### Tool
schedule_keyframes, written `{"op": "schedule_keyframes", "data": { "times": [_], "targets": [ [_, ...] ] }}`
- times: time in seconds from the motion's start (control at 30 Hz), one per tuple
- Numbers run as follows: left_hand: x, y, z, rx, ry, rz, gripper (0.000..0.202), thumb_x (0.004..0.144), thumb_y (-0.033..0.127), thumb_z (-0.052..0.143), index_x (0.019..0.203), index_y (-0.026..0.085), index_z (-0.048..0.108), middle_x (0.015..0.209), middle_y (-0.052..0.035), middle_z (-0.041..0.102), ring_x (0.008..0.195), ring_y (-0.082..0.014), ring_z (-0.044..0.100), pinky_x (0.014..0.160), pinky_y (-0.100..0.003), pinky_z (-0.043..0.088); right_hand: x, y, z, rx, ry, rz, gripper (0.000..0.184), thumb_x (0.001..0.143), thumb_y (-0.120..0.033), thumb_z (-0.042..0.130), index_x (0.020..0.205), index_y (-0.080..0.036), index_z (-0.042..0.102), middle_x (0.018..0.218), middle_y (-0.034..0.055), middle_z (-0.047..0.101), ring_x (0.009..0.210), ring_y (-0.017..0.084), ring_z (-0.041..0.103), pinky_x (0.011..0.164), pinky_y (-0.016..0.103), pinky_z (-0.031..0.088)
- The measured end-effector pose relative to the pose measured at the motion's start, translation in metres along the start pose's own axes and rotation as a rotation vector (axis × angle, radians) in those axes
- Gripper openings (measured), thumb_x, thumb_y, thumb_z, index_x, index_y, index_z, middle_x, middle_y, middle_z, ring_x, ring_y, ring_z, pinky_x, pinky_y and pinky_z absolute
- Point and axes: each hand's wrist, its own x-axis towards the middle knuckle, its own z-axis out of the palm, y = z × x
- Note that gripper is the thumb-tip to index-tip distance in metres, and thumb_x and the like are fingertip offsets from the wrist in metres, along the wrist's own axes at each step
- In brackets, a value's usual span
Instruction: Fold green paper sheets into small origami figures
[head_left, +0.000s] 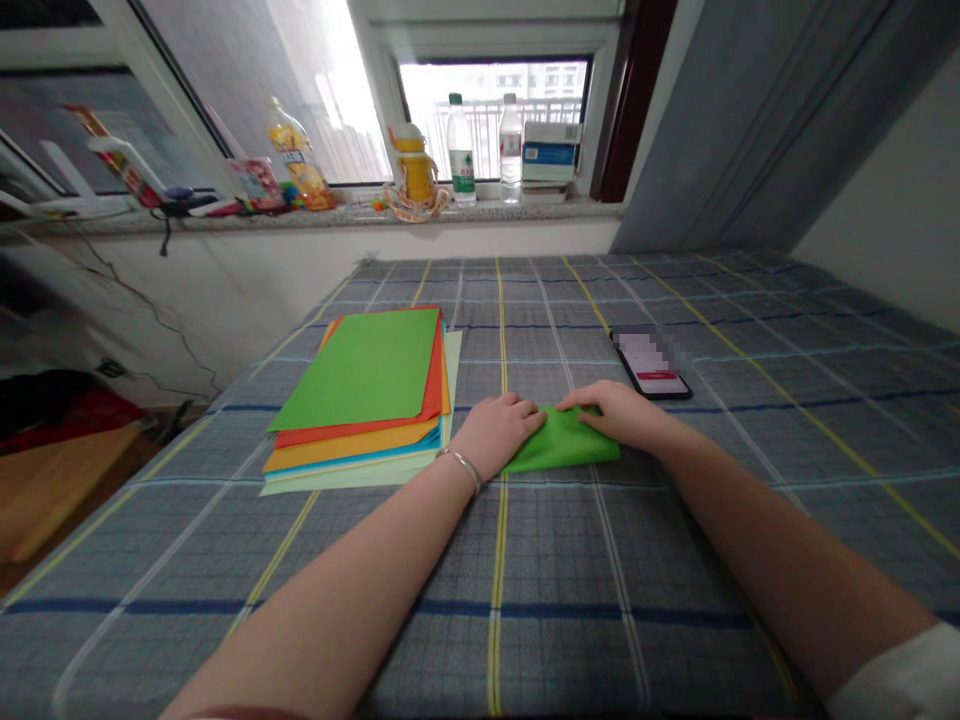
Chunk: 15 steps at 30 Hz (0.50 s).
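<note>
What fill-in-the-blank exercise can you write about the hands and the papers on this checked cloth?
1. The left hand and the right hand press a folded paper sheet whose colour is ____.
2. The stack of coloured paper sheets lies to the ____ of the folded paper sheet.
3. The black smartphone lies just beyond the ____ hand.
4. The thin silver bracelet circles the ____ wrist.

Missing words: green; left; right; left.
</note>
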Motion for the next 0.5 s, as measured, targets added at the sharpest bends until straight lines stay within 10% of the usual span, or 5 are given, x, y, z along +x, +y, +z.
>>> {"op": "schedule_keyframes", "data": {
  "times": [0.5],
  "targets": [
    [0.0, 0.003, -0.005, -0.066, -0.02, -0.077, 0.033, 0.093, 0.017, 0.046, 0.123, 0.025, 0.058, 0.107, -0.0053, 0.065, 0.096, -0.0186, 0.058, 0.078, -0.028, 0.048, -0.004, -0.023, 0.0, -0.224, -0.039, -0.005, 0.038, 0.081, -0.041, 0.061, 0.118, -0.031, 0.066, 0.114, 0.0059, 0.065, 0.099, 0.027, 0.058, 0.089, 0.042, 0.044]
  ]
}}
